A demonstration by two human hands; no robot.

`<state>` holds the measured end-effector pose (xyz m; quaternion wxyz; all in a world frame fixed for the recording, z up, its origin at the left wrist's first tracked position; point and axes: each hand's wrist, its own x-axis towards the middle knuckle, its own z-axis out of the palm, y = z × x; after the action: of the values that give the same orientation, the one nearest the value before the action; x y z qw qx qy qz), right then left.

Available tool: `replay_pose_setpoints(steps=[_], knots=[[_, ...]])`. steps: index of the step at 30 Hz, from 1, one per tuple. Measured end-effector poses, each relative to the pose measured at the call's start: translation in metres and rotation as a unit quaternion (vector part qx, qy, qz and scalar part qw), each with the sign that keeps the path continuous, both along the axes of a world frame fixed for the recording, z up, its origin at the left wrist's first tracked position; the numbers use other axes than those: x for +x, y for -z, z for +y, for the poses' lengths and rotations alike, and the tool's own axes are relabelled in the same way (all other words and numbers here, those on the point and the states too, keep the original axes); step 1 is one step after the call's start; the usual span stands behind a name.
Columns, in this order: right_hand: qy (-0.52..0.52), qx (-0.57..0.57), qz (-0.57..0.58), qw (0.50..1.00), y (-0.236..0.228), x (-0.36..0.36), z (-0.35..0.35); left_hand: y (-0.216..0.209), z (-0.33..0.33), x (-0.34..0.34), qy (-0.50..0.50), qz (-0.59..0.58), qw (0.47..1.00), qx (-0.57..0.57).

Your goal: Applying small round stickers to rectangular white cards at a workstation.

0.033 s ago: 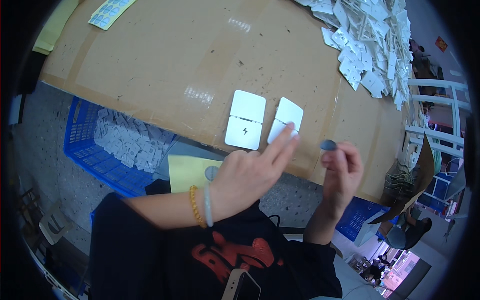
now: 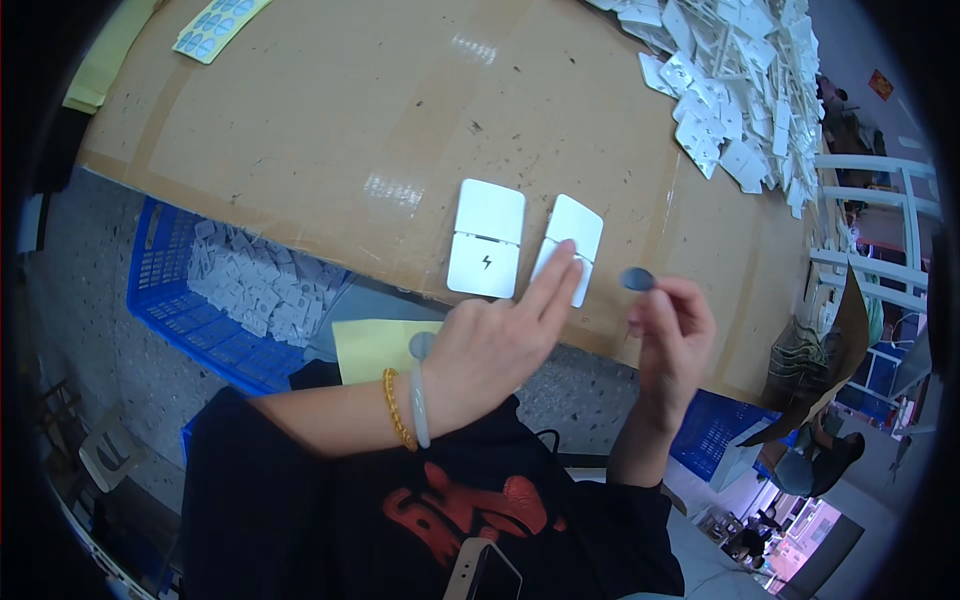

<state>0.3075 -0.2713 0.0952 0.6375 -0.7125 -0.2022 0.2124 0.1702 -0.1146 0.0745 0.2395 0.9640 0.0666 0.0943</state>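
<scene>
Between the thumb and forefinger of my right hand (image 2: 672, 335) is a round grey-blue sticker (image 2: 635, 279), held just above the table. My left hand (image 2: 490, 340) stretches two fingers onto a white plastic plate (image 2: 573, 222), touching its lower half. A yellow sticker sheet (image 2: 375, 352) with a grey round sticker on it runs under that hand, beyond the table edge; the left hand seems to grip it, though the thumb is hidden. To the left of the touched plate lies a second white plate (image 2: 487, 240) marked with a dark lightning bolt.
Loose white plates form a heap (image 2: 740, 90) at the far right of the cardboard-covered table (image 2: 300, 120). Another sheet of round stickers (image 2: 215, 28) lies at the far left. A blue basket (image 2: 160, 290) of small white pieces stands below the left table edge.
My right hand has moved slightly left with the sticker, which now shows more of its face. My left fingers and the touched plate have shifted a little left.
</scene>
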Motion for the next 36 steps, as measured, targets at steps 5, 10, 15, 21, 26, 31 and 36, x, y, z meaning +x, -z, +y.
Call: replay_pose_setpoints(steps=[5,10,15,21,26,31,36], knots=[[-0.064,-0.027,0.108,0.992,0.016,0.006,0.011,0.018,0.008,-0.025,0.058,-0.092,0.993,-0.042],[-0.093,-0.095,0.123,0.983,0.019,0.004,0.023,0.026,0.011,-0.033,0.095,-0.093,0.991,-0.020],[-0.089,-0.112,0.115,0.983,0.018,-0.003,0.028,0.026,0.011,-0.033,0.099,-0.087,0.991,-0.022],[-0.086,-0.117,0.114,0.983,0.020,-0.005,0.029,0.027,0.011,-0.032,0.096,-0.083,0.991,-0.030],[-0.079,-0.121,0.103,0.984,0.019,-0.007,0.029,0.027,0.010,-0.034,0.094,-0.088,0.991,-0.038],[-0.075,-0.159,-0.010,0.984,0.022,-0.011,0.027,0.027,0.011,-0.033,0.096,-0.087,0.991,-0.040],[-0.066,-0.264,-0.332,0.903,0.015,-0.014,0.030,0.031,0.011,-0.034,0.093,-0.096,0.990,-0.040]])
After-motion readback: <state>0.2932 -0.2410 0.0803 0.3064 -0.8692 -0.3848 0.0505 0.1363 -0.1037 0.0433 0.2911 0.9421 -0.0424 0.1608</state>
